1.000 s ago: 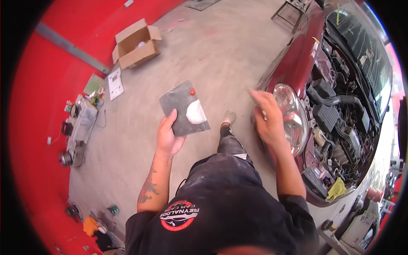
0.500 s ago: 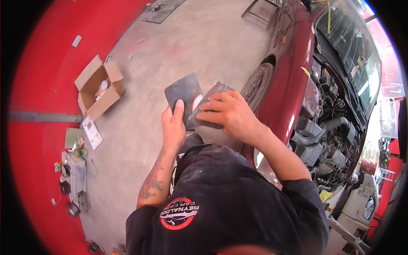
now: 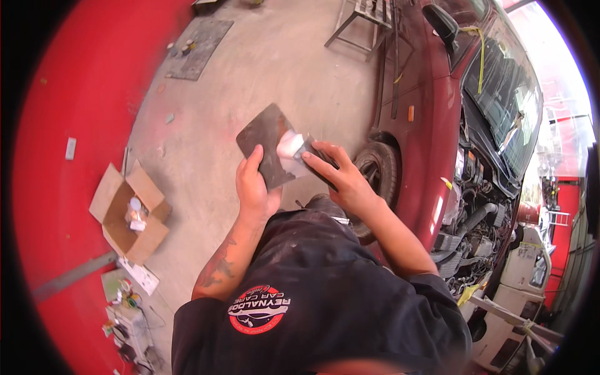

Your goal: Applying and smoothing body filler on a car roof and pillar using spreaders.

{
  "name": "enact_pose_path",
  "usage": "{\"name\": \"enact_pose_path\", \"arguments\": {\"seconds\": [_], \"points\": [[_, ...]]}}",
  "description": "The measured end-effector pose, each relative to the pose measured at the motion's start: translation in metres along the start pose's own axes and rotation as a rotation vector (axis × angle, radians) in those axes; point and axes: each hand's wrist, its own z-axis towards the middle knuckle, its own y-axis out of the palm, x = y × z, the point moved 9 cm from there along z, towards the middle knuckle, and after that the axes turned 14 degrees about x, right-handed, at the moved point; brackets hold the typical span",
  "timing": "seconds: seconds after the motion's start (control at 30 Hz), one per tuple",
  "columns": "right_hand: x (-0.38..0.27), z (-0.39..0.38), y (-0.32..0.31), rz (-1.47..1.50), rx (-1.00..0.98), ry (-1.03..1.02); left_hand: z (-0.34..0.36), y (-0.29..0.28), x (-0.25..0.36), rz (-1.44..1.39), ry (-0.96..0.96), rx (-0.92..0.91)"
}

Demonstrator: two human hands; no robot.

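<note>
My left hand (image 3: pixel 253 190) is closed on a dark grey flat rectangular plate with rounded corners (image 3: pixel 259 134), its thumb lying on top. Near the plate's right side sits a lump of white paste (image 3: pixel 289 144), with a thin smear below it. A dark flat spreader (image 3: pixel 307 147) is gripped in my right hand (image 3: pixel 355 187), fingers laid along its face. Its edge meets the paste at the plate's right side. Both hands are in front of my body, above the floor.
To the right stands a dark red car (image 3: pixel 415 119) with its engine bay (image 3: pixel 475 219) exposed. An open cardboard box (image 3: pixel 150 240) lies on the floor at left, by a red wall (image 3: pixel 62 206). A metal stand (image 3: pixel 356 31) and a dark mat (image 3: pixel 200 50) are farther off.
The spreader has shifted right and tilted, uncovering more of the white paste on the plate. The whole view has turned, so box and car appear lower and farther left.
</note>
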Motion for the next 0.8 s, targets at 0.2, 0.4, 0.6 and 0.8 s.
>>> {"name": "enact_pose_path", "arguments": {"seconds": [0.2, 0.4, 0.6, 0.8], "points": [[0.14, 0.085, -0.007, 0.311, 0.127, 0.413, 0.128, 0.051, 0.038, 0.048, 0.214, -0.036], [0.259, 0.17, 0.017, 0.192, -0.142, 0.452, 0.271, 0.134, 0.054, 0.308, 0.445, 0.034], [0.422, 0.252, -0.017, 1.183, 0.57, 0.99, 0.382, 0.243, 0.051, -0.251, -0.207, -0.22], [0.483, 0.343, -0.058, 1.183, 0.708, 0.811, 0.485, 0.316, 0.057, 0.122, 0.041, -0.15]]}}
